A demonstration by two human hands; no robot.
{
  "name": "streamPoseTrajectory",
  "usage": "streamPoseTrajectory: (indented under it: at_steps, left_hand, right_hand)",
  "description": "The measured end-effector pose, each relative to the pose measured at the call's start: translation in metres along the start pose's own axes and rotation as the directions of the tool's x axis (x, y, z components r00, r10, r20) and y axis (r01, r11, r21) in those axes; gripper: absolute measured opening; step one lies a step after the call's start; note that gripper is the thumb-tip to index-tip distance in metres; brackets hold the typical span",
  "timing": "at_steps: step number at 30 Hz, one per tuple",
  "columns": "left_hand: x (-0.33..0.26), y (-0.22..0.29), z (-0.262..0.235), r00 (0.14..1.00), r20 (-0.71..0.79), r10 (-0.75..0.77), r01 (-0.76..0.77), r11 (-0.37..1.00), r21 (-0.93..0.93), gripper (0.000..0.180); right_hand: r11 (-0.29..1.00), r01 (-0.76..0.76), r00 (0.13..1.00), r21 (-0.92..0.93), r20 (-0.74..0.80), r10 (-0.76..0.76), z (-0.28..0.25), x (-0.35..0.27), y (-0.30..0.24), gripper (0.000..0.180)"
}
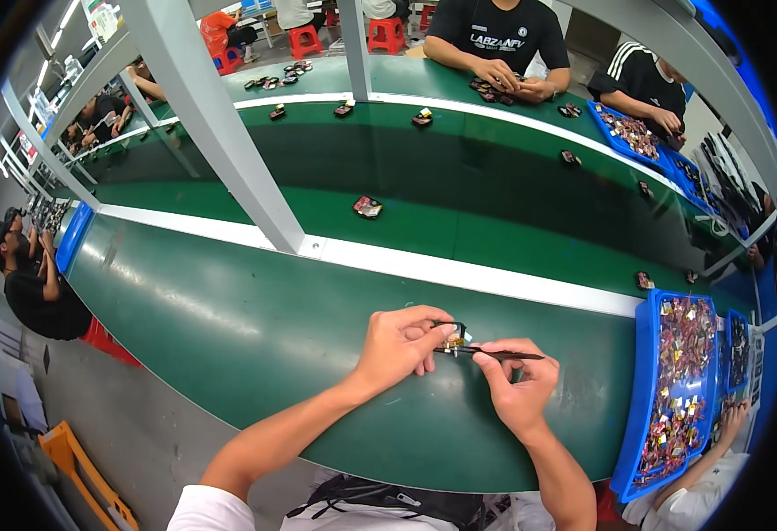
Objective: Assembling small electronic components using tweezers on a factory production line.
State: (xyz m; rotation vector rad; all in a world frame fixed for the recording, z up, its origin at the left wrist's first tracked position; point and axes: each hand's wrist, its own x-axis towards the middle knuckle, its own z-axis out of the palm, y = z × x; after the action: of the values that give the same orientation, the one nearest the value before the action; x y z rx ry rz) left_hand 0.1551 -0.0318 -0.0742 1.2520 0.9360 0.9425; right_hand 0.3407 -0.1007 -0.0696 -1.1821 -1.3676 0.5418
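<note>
Head view: at lower centre, the left hand [402, 343] pinches a small black-framed part [456, 339] — just beside it, the right hand [521, 380] grips dark tweezers [510, 356]. Best keep the part steady and work the tips lightly — no prying.

bright ceiling tubes [69, 14] cast pale glare on the green tabletop [202, 327], fisheye edges curving into black.

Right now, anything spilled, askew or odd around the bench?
Nothing stands out: the left hand holds a small part, the right hand holds black tweezers at it, and the parts pile sits inside the blue tray.
</note>
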Motion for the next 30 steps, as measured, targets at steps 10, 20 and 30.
streamPoseTrajectory:
  at_steps: [10,20,30]
  left_hand:
    - [-0.001,-0.001,0.004,1.000,0.009,0.025,-0.025,0.999,0.027,0.019]
    - [-0.001,-0.003,0.008,0.999,0.046,0.022,-0.027,0.995,0.096,0.019]
    - [0.000,-0.003,0.014,0.997,0.030,0.069,-0.072,0.990,0.122,0.018]
  right_hand:
    - [0.968,0.205,0.978,-0.147,0.079,-0.195,-0.002,0.003,-0.001,0.010]
    - [0.964,0.208,0.977,-0.165,0.081,-0.197,-0.006,0.005,0.003,0.011]
    - [0.931,0.301,0.952,-0.208,0.127,-0.279,-0.010,0.008,0.006,0.013]
